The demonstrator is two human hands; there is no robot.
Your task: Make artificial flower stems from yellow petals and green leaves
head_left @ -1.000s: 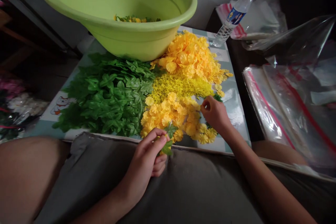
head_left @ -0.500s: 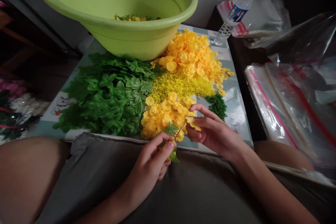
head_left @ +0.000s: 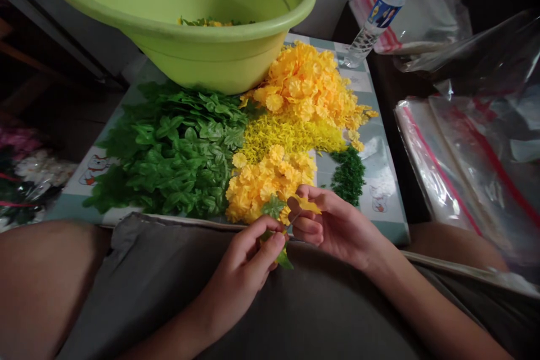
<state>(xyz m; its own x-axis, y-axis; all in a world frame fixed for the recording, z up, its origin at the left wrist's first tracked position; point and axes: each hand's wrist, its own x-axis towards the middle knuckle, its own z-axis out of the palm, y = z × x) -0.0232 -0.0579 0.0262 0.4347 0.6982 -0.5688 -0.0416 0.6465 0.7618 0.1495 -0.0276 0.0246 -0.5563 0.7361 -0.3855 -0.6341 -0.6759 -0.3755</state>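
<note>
Pinched between the thumb and fingers of my left hand (head_left: 248, 256) is a thin artificial flower stem (head_left: 295, 217), with green leaves (head_left: 284, 259) showing around the fingers. My right hand (head_left: 340, 228) is closed on a yellow fabric blossom (head_left: 307, 204) at the stem's upper end. Both hands are above my lap at the table's front edge. Just beyond them lies a small heap of yellow blossoms (head_left: 272, 171). Left of that spreads a pile of green fabric leaves (head_left: 177, 152). Yellow sprigs (head_left: 295, 132) and a larger heap of orange-yellow blossoms (head_left: 306, 84) lie farther back.
A big lime-green basin (head_left: 219, 53) stands at the back of the table (head_left: 383, 152), with yellow and green pieces inside. Dark green sprigs (head_left: 348, 174) lie right of the heaps. A plastic bottle (head_left: 377, 14) stands back right. Clear plastic bags (head_left: 447, 169) lie beyond the right edge.
My right hand has come slightly lower with the yellow blossom, which is nearer my left hand along the stem. The left hand keeps its hold, and the view has shifted a little.
</note>
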